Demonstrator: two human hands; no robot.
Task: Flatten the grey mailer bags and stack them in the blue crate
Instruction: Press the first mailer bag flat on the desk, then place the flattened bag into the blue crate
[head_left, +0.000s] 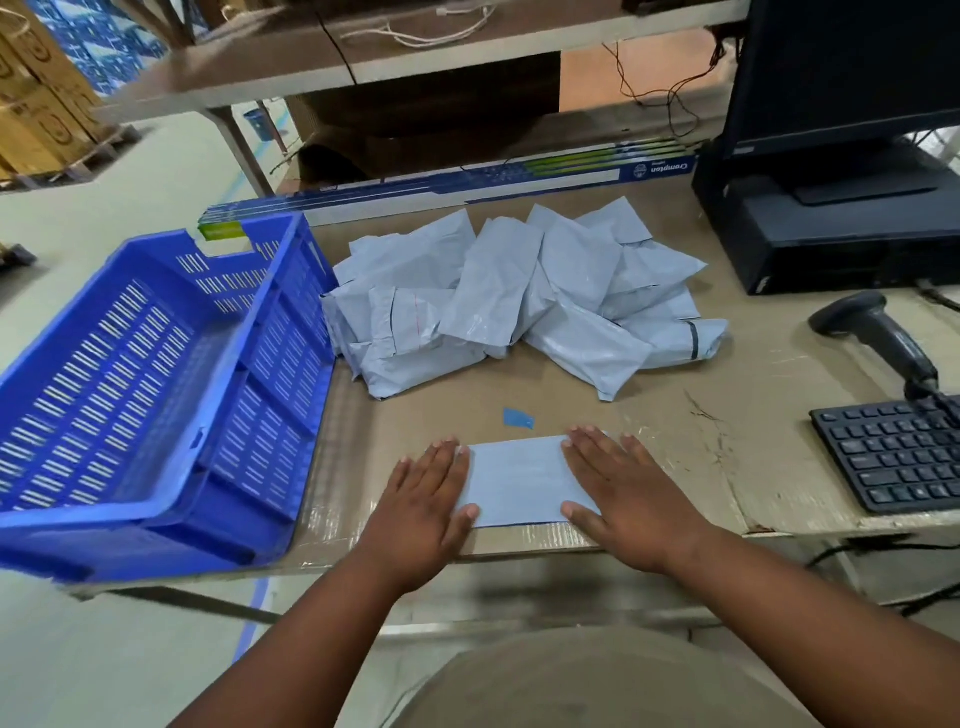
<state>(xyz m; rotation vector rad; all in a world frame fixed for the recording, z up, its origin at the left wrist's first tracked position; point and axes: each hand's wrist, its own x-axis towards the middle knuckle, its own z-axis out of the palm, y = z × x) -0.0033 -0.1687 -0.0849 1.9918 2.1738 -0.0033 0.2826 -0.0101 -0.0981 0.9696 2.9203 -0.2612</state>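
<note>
I press the bag flat on the table with both hands, left hand and right hand, fingers straight; I should sweep outward to push out the air.

Worn cardboard-topped table w/ shelf above, white cable on it. Monitor on black PC at right, keyboard + scanner near. Pale floor, cardboard boxes far left.
</note>
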